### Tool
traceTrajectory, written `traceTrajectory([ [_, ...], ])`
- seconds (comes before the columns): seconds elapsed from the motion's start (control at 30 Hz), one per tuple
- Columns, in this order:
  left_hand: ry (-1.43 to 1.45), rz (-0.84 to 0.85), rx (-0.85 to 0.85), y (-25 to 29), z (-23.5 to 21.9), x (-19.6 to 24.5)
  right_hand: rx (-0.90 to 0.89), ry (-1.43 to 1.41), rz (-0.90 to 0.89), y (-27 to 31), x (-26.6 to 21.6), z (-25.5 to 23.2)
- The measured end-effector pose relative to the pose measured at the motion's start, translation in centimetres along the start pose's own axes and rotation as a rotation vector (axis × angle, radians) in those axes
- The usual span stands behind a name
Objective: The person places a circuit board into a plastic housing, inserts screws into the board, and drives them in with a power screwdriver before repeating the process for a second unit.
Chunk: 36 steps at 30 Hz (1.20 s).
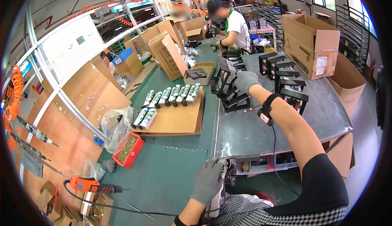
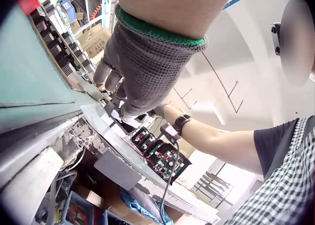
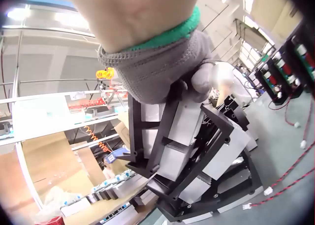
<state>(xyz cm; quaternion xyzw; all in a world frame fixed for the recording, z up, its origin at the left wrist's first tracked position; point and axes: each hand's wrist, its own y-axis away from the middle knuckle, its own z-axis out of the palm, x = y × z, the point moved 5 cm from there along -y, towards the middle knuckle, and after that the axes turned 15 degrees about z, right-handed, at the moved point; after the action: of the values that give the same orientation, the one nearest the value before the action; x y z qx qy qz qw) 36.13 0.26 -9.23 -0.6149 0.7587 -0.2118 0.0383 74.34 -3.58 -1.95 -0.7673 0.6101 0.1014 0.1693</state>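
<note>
Fingers of my right hand (image 1: 246,81) pinch a black-framed unit (image 3: 183,124), tilted among similar ones on the grey table (image 1: 261,132); my left hand's (image 1: 207,182) curl round a pale unit (image 1: 215,204) beside its near edge.

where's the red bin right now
In the head view, the red bin sits left of centre on the green table, beside the clear plastic bag, up and left of the left hand.
</note>
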Motion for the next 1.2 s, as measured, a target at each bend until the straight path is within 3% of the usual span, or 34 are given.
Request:
traceTrajectory([
  [0.07,-0.006,-0.011,0.006,0.6,-0.7,-0.2,0.016,-0.092,0.013,1.1,0.4,-1.4],
  [0.2,-0.064,-0.024,0.055,1.5,-4.6,0.4,0.115,-0.279,-0.137,0.8,3.1,-1.4],
  [0.4,-0.334,-0.018,0.323,2.2,-14.7,3.5,-0.249,-0.269,-0.463,12.8,-1.2,-8.0],
  [0.5,-0.516,-0.089,0.401,4.6,-18.8,6.4,-0.366,-0.22,-0.842,20.5,-5.0,-7.8],
  [0.57,-0.602,-0.166,0.403,7.6,-20.7,8.2,-0.379,-0.259,-1.259,26.8,-7.6,-6.7],
  [0.63,-0.508,-0.312,0.239,11.3,-22.0,9.9,-0.488,-0.033,-1.434,34.8,-10.1,-8.5],
  [0.77,-0.29,-0.649,0.082,22.4,-21.5,13.8,-0.841,-0.082,-1.724,46.1,-14.2,-4.6],
  [0.83,-0.396,-0.819,0.121,26.6,-21.5,16.5,-0.944,-0.2,-1.861,51.6,-16.5,-2.9],
  [0.93,-0.429,-1.089,0.169,33.0,-20.4,20.1,-0.997,0.183,-2.004,58.9,-20.7,0.2],
  [1.03,-0.429,-1.367,0.305,38.8,-18.4,22.8,-1.171,0.353,-2.054,63.4,-24.8,6.6],
  [1.13,-0.365,-1.698,0.397,43.5,-15.4,23.7,-1.116,0.611,-2.101,66.3,-26.4,8.2],
  [1.2,-0.378,-1.76,0.455,45.4,-14.1,23.0,-1.083,0.839,-2.103,68.0,-26.7,9.5],
])
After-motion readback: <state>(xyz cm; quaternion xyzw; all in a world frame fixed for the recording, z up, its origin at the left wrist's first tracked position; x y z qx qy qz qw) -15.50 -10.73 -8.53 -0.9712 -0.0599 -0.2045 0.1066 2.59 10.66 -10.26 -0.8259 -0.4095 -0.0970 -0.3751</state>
